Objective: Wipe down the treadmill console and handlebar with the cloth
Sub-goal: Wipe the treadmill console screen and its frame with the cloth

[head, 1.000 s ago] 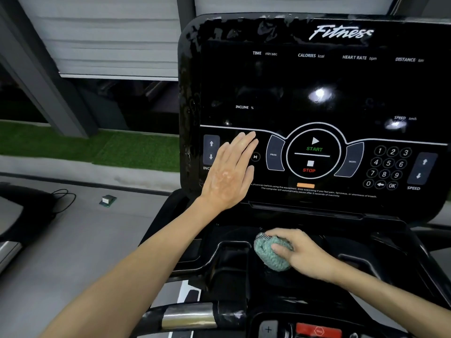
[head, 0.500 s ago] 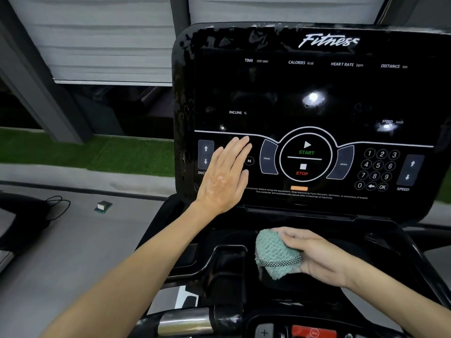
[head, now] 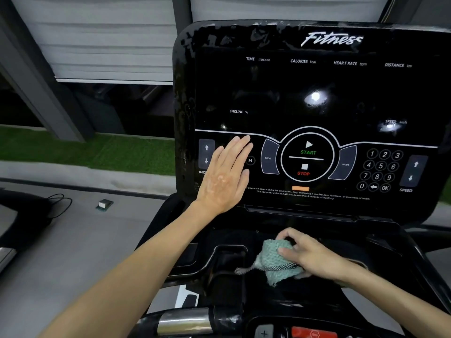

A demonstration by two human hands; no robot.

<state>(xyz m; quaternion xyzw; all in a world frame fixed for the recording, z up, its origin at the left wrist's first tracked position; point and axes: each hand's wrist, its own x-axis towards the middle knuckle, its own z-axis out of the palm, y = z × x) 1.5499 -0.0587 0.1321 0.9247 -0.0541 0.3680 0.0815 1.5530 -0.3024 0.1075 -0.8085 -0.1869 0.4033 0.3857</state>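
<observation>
The glossy black treadmill console [head: 305,93] fills the upper right, with START and STOP buttons at its centre. My left hand [head: 227,176] lies flat with straight fingers on the console's lower left, beside the incline arrows. Below the console, my right hand [head: 307,254] grips a bunched teal cloth [head: 275,264] against the black tray [head: 229,259] under the screen. A strip of the cloth's edge trails off to the left. The handlebar [head: 185,322], with a silver sensor section, crosses the bottom of the view.
A red safety key area [head: 314,334] sits at the bottom centre. To the left lies grey floor with a small box [head: 104,205], a black cable [head: 58,206] and another machine's edge [head: 14,211]. Green turf [head: 85,150] and a shuttered wall lie beyond.
My right hand has moved the cloth slightly rightward and turned it in the tray, so a strip now trails left. My left hand stays pressed on the console.
</observation>
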